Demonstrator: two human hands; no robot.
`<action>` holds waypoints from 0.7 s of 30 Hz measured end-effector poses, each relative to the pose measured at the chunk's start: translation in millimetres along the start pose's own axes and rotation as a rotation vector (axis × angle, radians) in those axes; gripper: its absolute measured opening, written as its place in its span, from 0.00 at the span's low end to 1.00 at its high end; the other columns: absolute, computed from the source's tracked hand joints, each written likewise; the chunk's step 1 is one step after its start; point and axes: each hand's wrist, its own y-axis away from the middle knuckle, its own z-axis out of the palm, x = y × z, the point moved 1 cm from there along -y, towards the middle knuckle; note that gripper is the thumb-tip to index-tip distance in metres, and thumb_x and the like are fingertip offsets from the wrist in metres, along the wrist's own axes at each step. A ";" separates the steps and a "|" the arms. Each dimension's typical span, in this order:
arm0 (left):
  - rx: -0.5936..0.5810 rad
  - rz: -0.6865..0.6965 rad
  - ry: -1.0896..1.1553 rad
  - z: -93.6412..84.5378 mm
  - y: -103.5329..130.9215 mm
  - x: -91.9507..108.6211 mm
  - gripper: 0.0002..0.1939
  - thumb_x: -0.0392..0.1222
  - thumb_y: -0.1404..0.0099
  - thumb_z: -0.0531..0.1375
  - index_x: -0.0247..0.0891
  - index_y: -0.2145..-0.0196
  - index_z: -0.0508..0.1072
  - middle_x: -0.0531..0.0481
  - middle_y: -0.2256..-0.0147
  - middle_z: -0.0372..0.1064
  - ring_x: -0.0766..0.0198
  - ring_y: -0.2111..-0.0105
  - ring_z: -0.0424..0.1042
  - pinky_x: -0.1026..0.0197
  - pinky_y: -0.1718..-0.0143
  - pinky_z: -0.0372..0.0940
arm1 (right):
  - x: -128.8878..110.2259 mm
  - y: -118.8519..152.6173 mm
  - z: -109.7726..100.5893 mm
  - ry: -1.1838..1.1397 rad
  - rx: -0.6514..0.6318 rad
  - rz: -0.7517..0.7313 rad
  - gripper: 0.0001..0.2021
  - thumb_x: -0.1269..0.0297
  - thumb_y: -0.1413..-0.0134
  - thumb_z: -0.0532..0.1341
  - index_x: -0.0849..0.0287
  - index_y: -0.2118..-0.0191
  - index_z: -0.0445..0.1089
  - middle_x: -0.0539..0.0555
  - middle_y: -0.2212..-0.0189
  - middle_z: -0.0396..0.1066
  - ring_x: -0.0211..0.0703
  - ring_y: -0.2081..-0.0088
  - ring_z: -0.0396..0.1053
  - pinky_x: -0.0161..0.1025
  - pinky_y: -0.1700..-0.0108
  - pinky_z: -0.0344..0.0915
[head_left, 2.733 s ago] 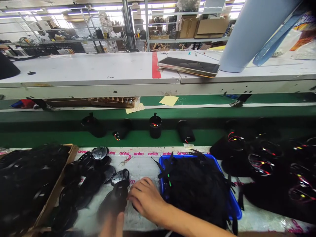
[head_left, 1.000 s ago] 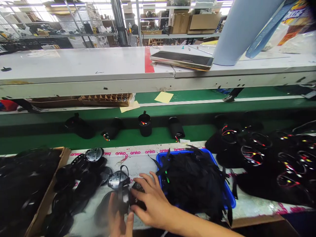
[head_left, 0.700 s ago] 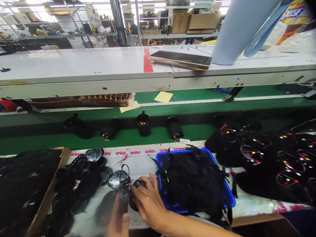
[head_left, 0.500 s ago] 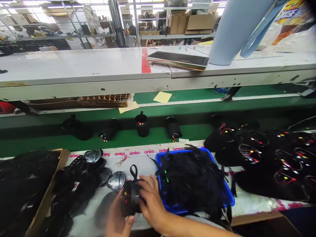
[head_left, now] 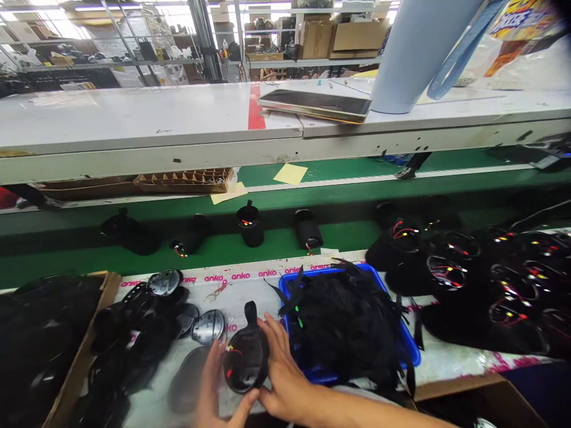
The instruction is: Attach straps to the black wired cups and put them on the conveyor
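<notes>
Both hands cup a black speaker shell [head_left: 246,359] at the bench.
Left hand [head_left: 213,389] and right hand [head_left: 285,380] clasp its rigid rim; it looks light, its wires delicate.

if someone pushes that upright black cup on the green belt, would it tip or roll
The upright black cup looks tall for its base, so it may tip. Similar ones lie sideways, so it would probably roll. Likely light, hollow plastic.

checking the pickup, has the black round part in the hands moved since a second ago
Yes. The black round part, then low on the table beside the silver disc, is now lifted and turned open-face up between left hand and right hand.
</notes>
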 end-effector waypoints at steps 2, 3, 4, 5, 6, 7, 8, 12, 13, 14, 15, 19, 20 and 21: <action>0.025 0.011 -0.038 1.1 1.7 0.1 0.44 0.53 0.49 0.67 0.40 0.38 0.55 0.38 0.43 0.60 0.50 0.43 0.61 0.46 0.40 0.53 | 2.3 1.7 1.3 -0.048 0.025 -0.021 0.41 0.84 0.73 0.71 0.64 0.47 0.60 0.66 0.39 0.36 0.68 0.40 0.31 0.61 0.39 0.42; 0.044 0.028 -0.050 1.8 2.7 -0.4 0.45 0.52 0.49 0.66 0.40 0.38 0.54 0.38 0.44 0.60 0.50 0.44 0.61 0.46 0.40 0.53 | 4.0 2.5 0.8 -0.077 0.051 -0.029 0.42 0.85 0.74 0.73 0.64 0.48 0.58 0.67 0.39 0.36 0.69 0.40 0.31 0.60 0.39 0.42; 0.067 0.052 -0.067 2.8 3.8 -1.3 0.46 0.52 0.48 0.66 0.39 0.37 0.52 0.37 0.44 0.60 0.50 0.44 0.61 0.45 0.40 0.53 | 6.2 3.1 -0.1 -0.110 0.079 -0.037 0.44 0.85 0.75 0.75 0.63 0.48 0.57 0.68 0.39 0.37 0.69 0.40 0.32 0.59 0.38 0.43; 0.086 0.083 -0.085 4.0 4.9 -2.8 0.47 0.52 0.48 0.66 0.38 0.36 0.51 0.36 0.45 0.60 0.49 0.44 0.61 0.44 0.40 0.52 | 9.0 3.5 -0.9 -0.146 0.106 -0.044 0.47 0.85 0.77 0.78 0.62 0.49 0.54 0.69 0.39 0.37 0.69 0.40 0.33 0.57 0.38 0.43; 0.104 0.118 -0.102 5.6 5.9 -4.8 0.48 0.51 0.47 0.66 0.37 0.35 0.49 0.35 0.45 0.59 0.49 0.44 0.60 0.43 0.40 0.52 | 12.3 3.7 -1.4 -0.185 0.121 -0.056 0.52 0.85 0.80 0.80 0.61 0.47 0.52 0.69 0.39 0.37 0.69 0.40 0.34 0.56 0.38 0.43; 0.122 0.155 -0.119 7.3 6.8 -7.3 0.49 0.51 0.47 0.66 0.37 0.35 0.47 0.34 0.46 0.59 0.48 0.45 0.60 0.42 0.40 0.52 | 15.9 3.6 -1.2 -0.223 0.118 -0.071 0.57 0.84 0.82 0.82 0.61 0.45 0.49 0.70 0.40 0.38 0.68 0.40 0.37 0.55 0.38 0.44; 0.141 0.184 -0.145 9.1 7.3 -10.3 0.50 0.50 0.48 0.66 0.36 0.34 0.46 0.33 0.46 0.58 0.46 0.45 0.60 0.40 0.41 0.52 | 19.7 3.3 -0.4 -0.255 0.098 -0.086 0.62 0.85 0.82 0.83 0.62 0.41 0.44 0.71 0.40 0.39 0.66 0.40 0.40 0.53 0.38 0.46; 0.214 0.270 -0.348 14.7 5.7 -23.8 0.52 0.52 0.51 0.68 0.38 0.35 0.49 0.34 0.47 0.59 0.41 0.48 0.63 0.35 0.47 0.57 | 33.5 1.7 5.2 -0.318 -0.023 -0.088 0.67 0.88 0.75 0.82 0.64 0.34 0.36 0.69 0.41 0.46 0.59 0.41 0.47 0.46 0.38 0.49; 0.212 0.294 -0.375 15.4 4.7 -26.8 0.49 0.52 0.51 0.68 0.39 0.36 0.52 0.35 0.47 0.59 0.42 0.49 0.63 0.34 0.48 0.58 | 35.9 1.6 6.0 -0.323 -0.036 -0.075 0.66 0.88 0.74 0.82 0.64 0.34 0.38 0.68 0.41 0.45 0.60 0.41 0.46 0.46 0.37 0.48; 0.204 0.315 -0.372 15.8 3.8 -29.5 0.46 0.52 0.51 0.67 0.39 0.38 0.56 0.36 0.47 0.59 0.42 0.49 0.63 0.34 0.49 0.59 | 37.7 1.5 6.4 -0.329 -0.042 -0.065 0.65 0.87 0.74 0.83 0.65 0.34 0.41 0.68 0.40 0.45 0.60 0.41 0.45 0.46 0.37 0.46; 0.190 0.329 -0.339 15.8 3.0 -31.9 0.42 0.51 0.50 0.67 0.39 0.40 0.58 0.37 0.48 0.59 0.42 0.49 0.62 0.33 0.49 0.59 | 39.0 1.5 6.6 -0.338 -0.042 -0.059 0.64 0.87 0.74 0.83 0.66 0.34 0.43 0.67 0.40 0.46 0.60 0.41 0.45 0.46 0.37 0.45; 0.095 0.272 -0.189 12.2 1.3 -36.6 0.40 0.48 0.50 0.67 0.41 0.42 0.58 0.38 0.42 0.56 0.41 0.43 0.58 0.33 0.43 0.52 | 39.1 1.2 7.4 -0.386 0.016 -0.060 0.63 0.87 0.78 0.85 0.65 0.36 0.49 0.65 0.42 0.49 0.58 0.42 0.49 0.42 0.38 0.47; 0.070 0.259 -0.178 10.7 0.7 -36.3 0.41 0.47 0.50 0.67 0.42 0.41 0.57 0.39 0.41 0.55 0.42 0.42 0.58 0.35 0.41 0.51 | 38.3 1.0 8.2 -0.394 0.036 -0.061 0.63 0.87 0.79 0.85 0.65 0.36 0.50 0.64 0.42 0.50 0.57 0.43 0.50 0.41 0.38 0.48; 0.044 0.240 -0.180 9.3 0.0 -35.6 0.42 0.47 0.50 0.68 0.43 0.41 0.56 0.40 0.40 0.54 0.43 0.42 0.58 0.37 0.40 0.51 | 37.4 0.8 9.1 -0.400 0.055 -0.059 0.63 0.88 0.80 0.85 0.64 0.36 0.50 0.63 0.42 0.51 0.57 0.43 0.50 0.41 0.38 0.48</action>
